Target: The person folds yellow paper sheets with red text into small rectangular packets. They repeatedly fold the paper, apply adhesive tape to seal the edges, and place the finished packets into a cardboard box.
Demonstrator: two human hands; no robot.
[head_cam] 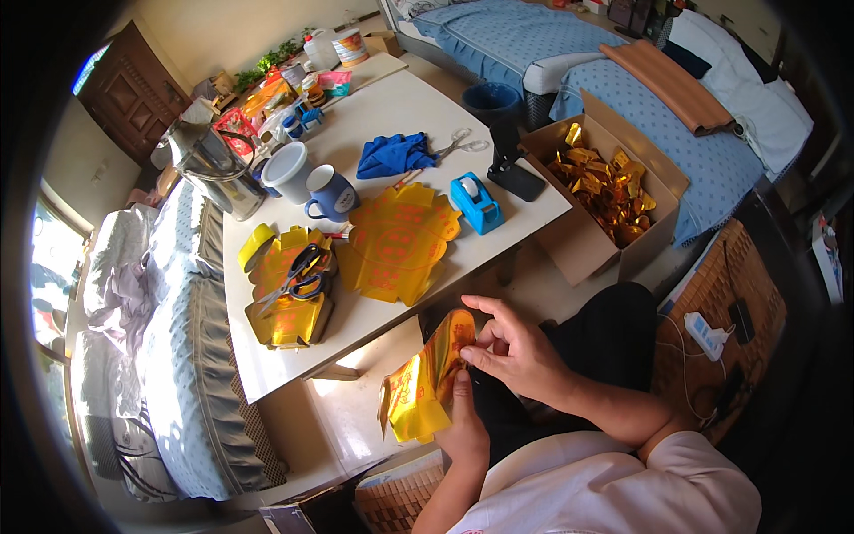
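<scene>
A partly folded gold foil paper piece (427, 387) with red printing is held up in front of my lap, below the table's near edge. My left hand (465, 420) grips its lower right side, with the thumb on top. At the piece's upper right edge, the thumb of my right hand (507, 340) touches the foil. The right index finger is stretched out and the other fingers are curled; whether they pinch the edge I cannot tell. On the table, flat gold sheets (397, 243) lie beside a stack of gold cut-outs (287, 320) with dark-handled scissors (300, 280) on top.
The white table (427, 100) also bears a blue tape dispenser (476, 202), a blue mug (330, 193), a lidded white tub (288, 170), a metal jug (213, 167), blue cloth (395, 155) and clear-handled scissors (460, 141). A cardboard box (594, 257) of folded gold pieces (604, 183) stands right.
</scene>
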